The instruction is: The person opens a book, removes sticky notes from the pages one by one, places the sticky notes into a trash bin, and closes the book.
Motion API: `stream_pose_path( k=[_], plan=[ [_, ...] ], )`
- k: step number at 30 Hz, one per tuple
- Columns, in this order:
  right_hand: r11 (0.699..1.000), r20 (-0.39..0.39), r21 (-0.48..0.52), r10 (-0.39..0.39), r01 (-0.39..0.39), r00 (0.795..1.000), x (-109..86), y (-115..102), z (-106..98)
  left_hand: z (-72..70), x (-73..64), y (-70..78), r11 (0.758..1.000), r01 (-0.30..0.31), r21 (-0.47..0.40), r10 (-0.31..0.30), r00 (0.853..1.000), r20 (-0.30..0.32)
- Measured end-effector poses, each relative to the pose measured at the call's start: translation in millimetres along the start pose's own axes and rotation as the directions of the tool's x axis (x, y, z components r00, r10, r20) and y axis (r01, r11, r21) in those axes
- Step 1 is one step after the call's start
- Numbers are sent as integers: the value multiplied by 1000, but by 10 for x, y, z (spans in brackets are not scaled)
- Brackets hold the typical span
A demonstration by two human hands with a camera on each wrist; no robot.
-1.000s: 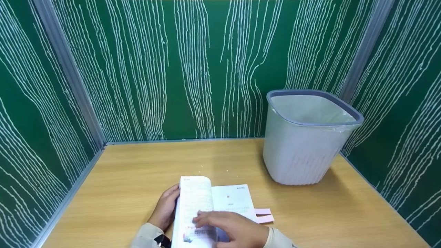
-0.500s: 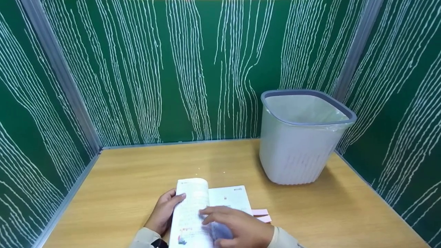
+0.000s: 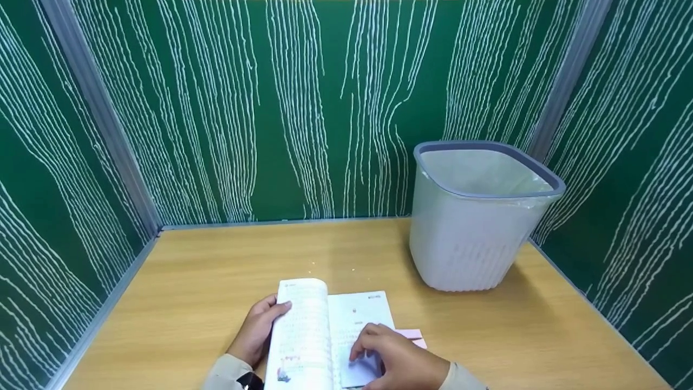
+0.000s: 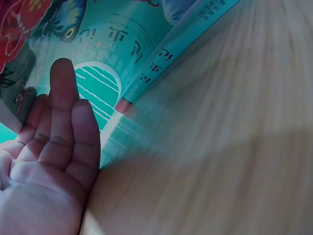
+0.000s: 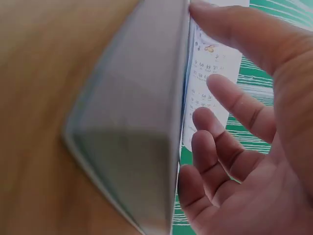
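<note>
An open book (image 3: 303,336) lies at the front of the table, its left side raised in a curve. My left hand (image 3: 258,330) grips that side, thumb on the page and fingers behind. In the left wrist view, the fingers (image 4: 63,93) lie against the teal illustrated cover (image 4: 105,46). Over the right page (image 3: 360,314) my right hand (image 3: 403,357) hovers with loosely bent fingers. The right wrist view puts its thumb tip at the edge of the thick page block (image 5: 127,112), the other fingers spread beside a printed page (image 5: 215,73). Pink paper tabs (image 3: 409,333) stick out from the book's right side.
A light-coloured bin (image 3: 471,238) with a grey rim and a plastic liner stands at the table's back right. Tiny white specks lie beyond the book on the wooden table (image 3: 227,260). Green panels (image 3: 292,108) with white wavy lines enclose the back and sides.
My right hand has moved right, off the left page to over the right one. The left thumb, out of sight a second ago, now lies on the left page.
</note>
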State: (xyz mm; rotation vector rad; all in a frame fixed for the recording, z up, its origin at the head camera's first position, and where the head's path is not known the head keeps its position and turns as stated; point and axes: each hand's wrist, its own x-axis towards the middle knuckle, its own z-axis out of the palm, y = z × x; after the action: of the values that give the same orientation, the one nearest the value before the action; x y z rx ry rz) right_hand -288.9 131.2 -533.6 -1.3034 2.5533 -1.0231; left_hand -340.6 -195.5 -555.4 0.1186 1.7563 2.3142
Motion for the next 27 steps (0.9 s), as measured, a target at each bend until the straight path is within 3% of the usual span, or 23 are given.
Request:
stream_pose_path(
  k=[7, 14, 21, 27],
  plan=[
    [996, -8, 87, 29, -29, 1000, -15, 92, 6, 10, 13, 2, 1000, -6, 14, 6, 1000, -3],
    [983, -75, 180, -21, 34, 997, -2, 145, 40, 2, 22, 33, 1000, 3, 17, -3, 1000, -2],
    [917, -71, 397, 6, 23, 997, 1, 170, 59, -11, 9, 32, 1000, 14, 16, -14, 1000, 8],
    [869, -71, 494, 18, 20, 997, -14, 200, 52, -4, 8, 24, 1000, 14, -1, -14, 1000, 16]
  ],
)
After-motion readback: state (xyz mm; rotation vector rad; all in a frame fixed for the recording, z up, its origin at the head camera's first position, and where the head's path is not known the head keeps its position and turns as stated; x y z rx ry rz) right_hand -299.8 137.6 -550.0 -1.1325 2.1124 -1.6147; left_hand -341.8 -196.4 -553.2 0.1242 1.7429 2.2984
